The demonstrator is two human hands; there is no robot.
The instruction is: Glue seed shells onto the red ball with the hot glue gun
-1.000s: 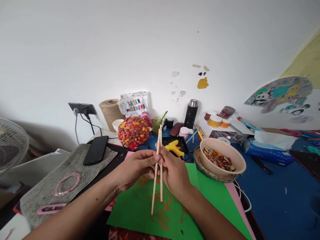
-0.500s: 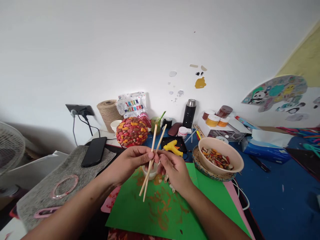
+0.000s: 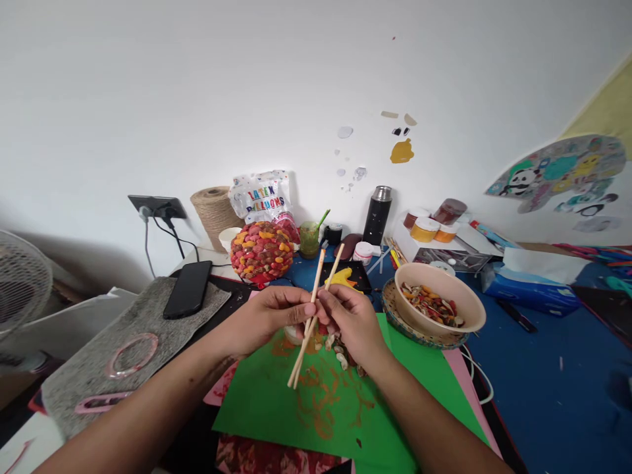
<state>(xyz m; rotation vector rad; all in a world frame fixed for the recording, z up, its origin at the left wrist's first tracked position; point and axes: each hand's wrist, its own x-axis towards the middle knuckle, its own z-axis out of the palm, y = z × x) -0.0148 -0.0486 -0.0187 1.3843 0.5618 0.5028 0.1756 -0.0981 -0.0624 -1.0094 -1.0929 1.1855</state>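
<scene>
Both my hands meet over the green paper sheet (image 3: pixel 276 421), each pinching two thin wooden sticks (image 3: pixel 302 359). My left hand (image 3: pixel 266 319) grips them from the left and my right hand (image 3: pixel 350 322) from the right, fingers closed. The sticks tilt, upper ends to the right near the yellow glue gun (image 3: pixel 345 276), lower ends close together above the orange-stained paper. A few painted shells (image 3: pixel 340 352) and a small white cup (image 3: pixel 293 336) lie under my hands, partly hidden.
A beige bowl of coloured shells (image 3: pixel 434 306) sits on a woven tray at the right. A shell-covered ball (image 3: pixel 261 253), twine roll (image 3: pixel 214 210), balloon pack, flask (image 3: pixel 378 214) and paint jars line the wall. A phone (image 3: pixel 187 296) lies on grey felt at left.
The sticks went from parallel and nearly upright to tilted with their upper ends spread. My hands shifted slightly right and lower, uncovering shells on the paper.
</scene>
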